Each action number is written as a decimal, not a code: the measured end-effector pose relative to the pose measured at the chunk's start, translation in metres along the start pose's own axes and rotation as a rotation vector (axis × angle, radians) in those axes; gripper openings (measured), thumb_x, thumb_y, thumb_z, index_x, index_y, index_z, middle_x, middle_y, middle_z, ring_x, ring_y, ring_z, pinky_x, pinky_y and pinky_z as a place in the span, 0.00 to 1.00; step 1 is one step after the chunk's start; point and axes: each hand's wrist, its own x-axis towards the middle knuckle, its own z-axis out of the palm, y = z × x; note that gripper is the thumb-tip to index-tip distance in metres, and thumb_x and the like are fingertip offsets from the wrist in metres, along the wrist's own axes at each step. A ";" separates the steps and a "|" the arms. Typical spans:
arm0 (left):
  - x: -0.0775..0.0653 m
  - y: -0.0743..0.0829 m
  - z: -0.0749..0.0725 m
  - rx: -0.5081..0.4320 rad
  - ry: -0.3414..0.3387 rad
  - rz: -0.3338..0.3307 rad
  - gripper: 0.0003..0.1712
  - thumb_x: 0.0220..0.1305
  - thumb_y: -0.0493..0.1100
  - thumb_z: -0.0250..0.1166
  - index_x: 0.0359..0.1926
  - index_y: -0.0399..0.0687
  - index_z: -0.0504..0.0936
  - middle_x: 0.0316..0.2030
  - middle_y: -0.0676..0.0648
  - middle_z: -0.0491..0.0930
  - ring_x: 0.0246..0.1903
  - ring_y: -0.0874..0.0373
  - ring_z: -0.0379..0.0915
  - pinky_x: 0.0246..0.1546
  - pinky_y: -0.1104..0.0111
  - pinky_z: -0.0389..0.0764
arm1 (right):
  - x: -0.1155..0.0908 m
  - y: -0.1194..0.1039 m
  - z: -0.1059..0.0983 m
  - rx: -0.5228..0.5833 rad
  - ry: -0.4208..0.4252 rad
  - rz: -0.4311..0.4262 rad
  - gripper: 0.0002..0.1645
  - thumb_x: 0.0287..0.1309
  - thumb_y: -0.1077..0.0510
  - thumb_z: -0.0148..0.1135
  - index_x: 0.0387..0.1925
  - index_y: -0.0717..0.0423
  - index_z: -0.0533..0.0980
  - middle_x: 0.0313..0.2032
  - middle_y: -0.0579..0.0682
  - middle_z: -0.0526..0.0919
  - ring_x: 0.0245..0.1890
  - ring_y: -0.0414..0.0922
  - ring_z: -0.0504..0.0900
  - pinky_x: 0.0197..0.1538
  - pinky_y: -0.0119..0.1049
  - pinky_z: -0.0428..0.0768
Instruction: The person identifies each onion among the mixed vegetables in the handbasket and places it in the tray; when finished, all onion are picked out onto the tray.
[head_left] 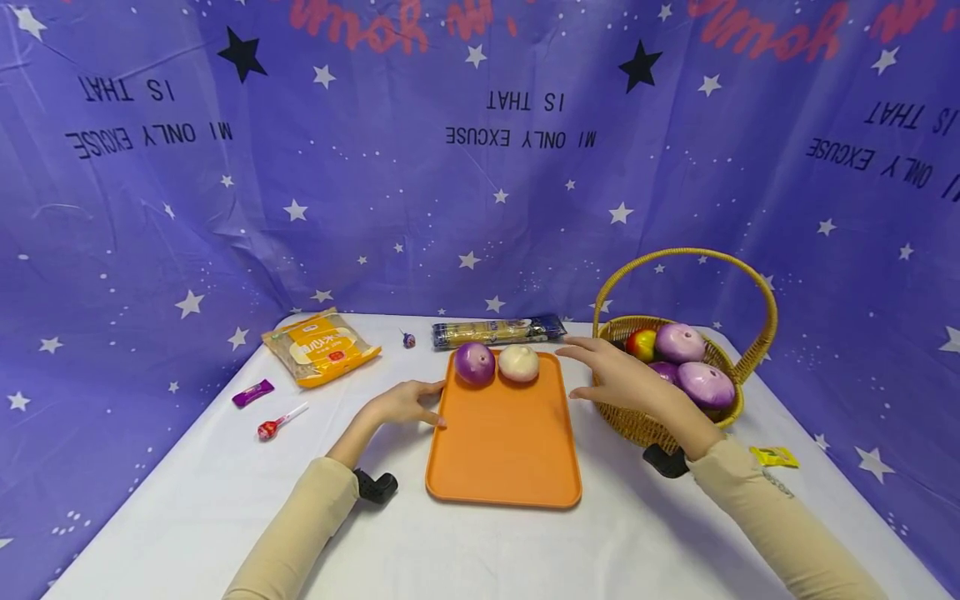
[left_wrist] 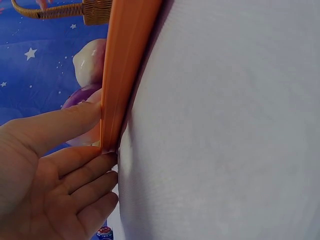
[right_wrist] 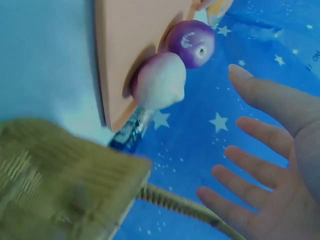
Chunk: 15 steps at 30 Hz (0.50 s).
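An orange tray (head_left: 502,442) lies on the white table. At its far end sit a round purple onion-like vegetable (head_left: 475,364) and a white bulb-shaped one (head_left: 518,364) with a pointed tip. My left hand (head_left: 401,402) grips the tray's left rim, its thumb (left_wrist: 75,120) over the edge and its fingers against the outer side. My right hand (head_left: 630,379) hovers between the tray and a wicker basket (head_left: 637,425), fingers spread and holding nothing. Several pale purple vegetables (head_left: 705,385) and a red-yellow fruit (head_left: 641,345) lie in the basket.
Behind the tray lies a long snack pack (head_left: 498,332). On the left are an orange food packet (head_left: 322,347), a purple wrapped candy (head_left: 252,393), a red lollipop (head_left: 281,422) and a small dark lollipop (head_left: 408,339). A yellow candy (head_left: 774,456) lies near the basket, whose tall handle (head_left: 686,252) arches up.
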 end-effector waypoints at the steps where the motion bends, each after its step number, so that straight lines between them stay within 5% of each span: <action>1: 0.000 0.000 0.000 0.000 0.001 0.002 0.48 0.52 0.51 0.74 0.69 0.38 0.64 0.65 0.37 0.67 0.66 0.40 0.59 0.66 0.50 0.59 | -0.007 0.000 -0.003 -0.002 0.005 0.002 0.38 0.52 0.52 0.73 0.64 0.58 0.70 0.64 0.64 0.68 0.63 0.62 0.65 0.62 0.58 0.68; 15: -0.001 0.003 -0.001 0.000 0.006 0.002 0.47 0.52 0.51 0.74 0.69 0.39 0.64 0.65 0.37 0.67 0.65 0.39 0.59 0.66 0.49 0.59 | -0.078 0.041 -0.033 -0.064 0.071 -0.031 0.34 0.46 0.56 0.76 0.56 0.62 0.75 0.54 0.60 0.78 0.54 0.58 0.75 0.55 0.57 0.74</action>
